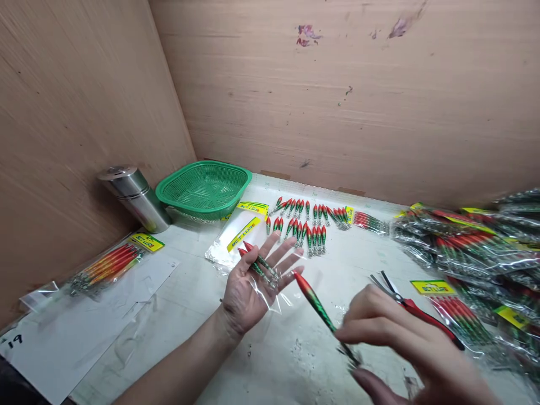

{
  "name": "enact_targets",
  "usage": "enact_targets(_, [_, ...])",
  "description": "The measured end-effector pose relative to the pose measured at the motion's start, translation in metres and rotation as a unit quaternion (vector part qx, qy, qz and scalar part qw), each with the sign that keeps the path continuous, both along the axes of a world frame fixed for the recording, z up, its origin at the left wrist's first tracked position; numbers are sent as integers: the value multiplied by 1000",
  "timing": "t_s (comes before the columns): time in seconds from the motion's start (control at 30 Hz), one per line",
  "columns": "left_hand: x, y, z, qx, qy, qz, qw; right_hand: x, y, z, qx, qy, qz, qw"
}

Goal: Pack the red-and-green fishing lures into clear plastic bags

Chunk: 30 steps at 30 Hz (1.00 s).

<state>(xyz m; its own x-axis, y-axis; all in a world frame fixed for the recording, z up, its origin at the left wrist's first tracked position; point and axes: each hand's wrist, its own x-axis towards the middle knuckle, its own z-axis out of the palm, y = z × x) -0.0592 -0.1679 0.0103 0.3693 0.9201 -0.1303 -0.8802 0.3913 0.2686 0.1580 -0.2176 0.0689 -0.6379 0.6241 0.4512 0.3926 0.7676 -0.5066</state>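
Observation:
Palm up, my left hand (248,289) has its thumb over two red-and-green fishing lures (259,267) and its fingers stretched out. Clear plastic film (276,298) shows around the lures' hook ends; whether they lie inside a bag I cannot tell. Between thumb and fingers, my right hand (400,343) pinches another fishing lure (315,304) by its hooked end, the red tip pointing up and left toward my left hand. Beyond them, loose lures (301,230) lie in two rows on the white tabletop (211,349). Packets labelled BCT LURE (242,233) lie behind my left hand.
A green plastic basket (202,211) and a steel flask (139,199) stand at the back left. An orange lure pack (112,264) lies on white paper (84,337). Red-handled pliers (430,320) and heaped lure packs (472,242) are at right. Wooden panels (337,124) enclose the table.

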Motion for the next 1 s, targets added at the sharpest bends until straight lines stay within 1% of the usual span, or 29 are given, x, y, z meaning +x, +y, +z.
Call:
enact_targets(0.07, [4,-5,-2,6,1,-37,999,-18,3,-8,86,-14,-34,996])
enact_targets(0.13, [7,-8,-3,9,3,-61,998,-31,6,-15,166,-15,-71,983])
enact_targets(0.17, [8,-9,-3,10,3,-67,998,-34,7,-17,193,-17,-85,977])
enact_targets(0.23, [10,-10,-3,14,-3,-69,997,-36,7,-20,220,-29,-104,969])
enact_targets(0.37, [12,-12,-2,13,-15,-70,997,-33,4,-21,246,-59,-113,961])
enact_targets(0.47, [13,-14,-3,6,-15,-78,997,-35,5,-22,264,-54,-122,955])
enact_targets(0.57, [13,-14,-5,4,0,-90,996,-40,7,-24,257,-44,-146,954])
enact_targets(0.67, [14,-13,-7,-2,23,-90,996,-45,9,-25,247,-31,-170,954])
enact_targets(0.87, [18,-13,-9,-9,29,-86,996,-49,10,-24,251,-23,-188,949])
enact_targets(1.0, [19,-13,-10,-15,32,-92,995,-46,12,-29,245,-5,-194,950])
